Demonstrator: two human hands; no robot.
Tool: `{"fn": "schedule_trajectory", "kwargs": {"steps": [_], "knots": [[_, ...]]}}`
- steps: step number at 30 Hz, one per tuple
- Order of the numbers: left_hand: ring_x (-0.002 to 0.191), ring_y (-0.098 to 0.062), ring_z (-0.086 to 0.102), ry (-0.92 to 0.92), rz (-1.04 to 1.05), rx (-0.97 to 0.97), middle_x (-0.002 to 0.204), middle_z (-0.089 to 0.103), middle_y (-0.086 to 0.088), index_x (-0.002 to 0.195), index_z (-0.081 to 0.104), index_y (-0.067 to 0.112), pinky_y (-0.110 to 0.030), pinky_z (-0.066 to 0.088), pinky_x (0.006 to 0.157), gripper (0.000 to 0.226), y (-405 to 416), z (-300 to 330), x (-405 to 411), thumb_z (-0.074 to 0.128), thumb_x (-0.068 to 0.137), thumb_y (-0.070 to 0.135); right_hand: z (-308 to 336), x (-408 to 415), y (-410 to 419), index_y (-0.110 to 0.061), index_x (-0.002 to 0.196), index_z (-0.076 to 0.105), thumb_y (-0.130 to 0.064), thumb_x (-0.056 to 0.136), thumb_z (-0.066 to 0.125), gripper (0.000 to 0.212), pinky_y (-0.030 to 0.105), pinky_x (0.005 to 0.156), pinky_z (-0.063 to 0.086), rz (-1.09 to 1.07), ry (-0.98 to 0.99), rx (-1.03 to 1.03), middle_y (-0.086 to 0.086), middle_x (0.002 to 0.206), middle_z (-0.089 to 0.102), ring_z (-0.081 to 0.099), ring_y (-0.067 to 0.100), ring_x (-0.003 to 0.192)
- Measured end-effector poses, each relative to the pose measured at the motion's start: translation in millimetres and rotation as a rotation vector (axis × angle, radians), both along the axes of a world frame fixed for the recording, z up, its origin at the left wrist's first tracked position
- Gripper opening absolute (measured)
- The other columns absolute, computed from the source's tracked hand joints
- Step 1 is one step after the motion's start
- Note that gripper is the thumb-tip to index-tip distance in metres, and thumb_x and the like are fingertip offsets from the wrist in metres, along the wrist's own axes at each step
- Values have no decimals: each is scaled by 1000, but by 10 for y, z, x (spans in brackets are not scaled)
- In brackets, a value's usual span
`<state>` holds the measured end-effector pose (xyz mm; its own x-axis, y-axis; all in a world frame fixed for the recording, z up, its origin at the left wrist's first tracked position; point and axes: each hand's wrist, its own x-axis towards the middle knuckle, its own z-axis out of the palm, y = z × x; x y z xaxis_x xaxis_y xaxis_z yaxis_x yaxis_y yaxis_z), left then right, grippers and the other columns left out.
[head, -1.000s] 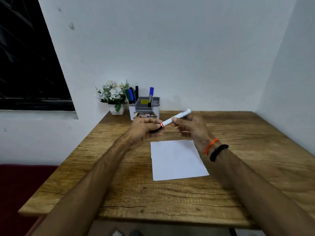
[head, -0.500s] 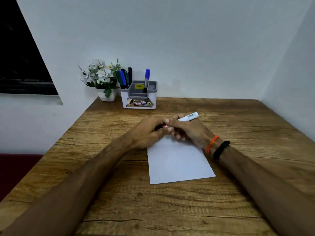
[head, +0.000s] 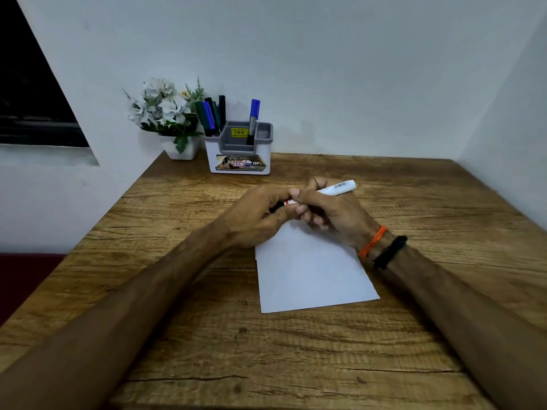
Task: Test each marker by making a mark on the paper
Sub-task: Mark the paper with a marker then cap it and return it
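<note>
A white marker [head: 337, 188] with a barcode label lies across my two hands, over the far edge of the white paper [head: 310, 273]. My right hand [head: 331, 211] grips its white barrel. My left hand [head: 254, 217] is closed around its dark cap end, where a red band shows between the fingers. The tip is hidden. At the back of the table stands a grey and white pen holder [head: 241, 149]. It holds several dark, green and blue markers [head: 211, 115] on the left and one blue-capped marker [head: 253, 118] in the middle.
The wooden table [head: 266, 350] meets white walls behind and on the right. A white pot of artificial flowers [head: 168, 113] stands left of the holder. A dark window [head: 29, 93] is on the left. Orange and black bands circle my right wrist.
Both hands have come down with the marker from above the table to the paper's far edge. My view has tilted lower and closer.
</note>
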<state>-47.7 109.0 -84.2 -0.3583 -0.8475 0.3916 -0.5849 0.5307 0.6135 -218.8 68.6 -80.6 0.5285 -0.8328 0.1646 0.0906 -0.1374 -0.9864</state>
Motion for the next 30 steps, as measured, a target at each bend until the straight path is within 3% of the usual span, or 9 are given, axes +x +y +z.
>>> {"fn": "schedule_trajectory", "kwargs": {"steps": [5,8,10,12,15,19,23,25,30], "knots": [[87,-14,67,17,-4,6,95,72,9,100,68,29,-42,53,75,17,16,-20,2,53,96,36,7,-26,-2,-17,62,46,-13,89,67,34,20,39,29,-42,-16,-18,3,54,63,44,7,38],[84,-18,67,17,42,29,95,72,7,107,69,30,-45,54,73,26,22,-41,31,58,91,47,-13,-33,12,-15,66,51,-13,88,69,29,21,40,32,-58,8,-86,4,55,62,46,8,39],[75,-8,64,-22,112,98,87,70,13,115,66,33,-34,52,67,40,38,-8,50,69,80,51,-43,-26,16,-13,70,55,-13,88,71,24,19,39,33,-77,-4,-90,1,53,61,46,8,39],[63,-2,54,-143,212,161,72,60,15,120,63,33,-26,44,60,58,53,23,87,77,68,54,-58,-17,17,-16,69,57,-16,84,71,20,19,38,33,-108,-75,-38,2,52,59,43,8,37],[64,-4,50,-403,305,198,67,55,12,118,66,33,-29,44,61,63,92,67,123,74,64,64,-62,-2,9,-23,58,63,-13,83,67,28,19,39,30,-159,-193,85,1,50,55,40,8,37],[62,-1,43,-564,388,196,61,45,19,103,73,28,-27,35,60,58,137,129,88,68,64,71,-73,34,54,-19,68,61,-10,90,60,25,20,40,32,-243,-227,214,-1,52,51,41,8,40],[74,-8,55,-640,447,136,68,62,13,69,69,26,-34,46,71,53,134,120,74,66,59,78,-110,68,47,-13,81,65,-13,91,57,12,23,44,37,-257,-201,260,-2,55,50,45,10,46],[74,-8,55,-621,454,173,69,63,11,65,65,24,-32,44,70,51,142,135,84,68,60,75,-125,96,39,-12,81,64,-12,91,55,14,23,45,36,-220,-194,276,-1,53,49,44,11,46],[66,-6,53,-422,340,316,61,55,15,109,68,32,-32,47,71,49,176,209,231,79,67,54,-124,135,-19,-14,74,61,-10,91,50,20,24,47,31,-70,-178,298,-2,51,46,41,10,46]]}}
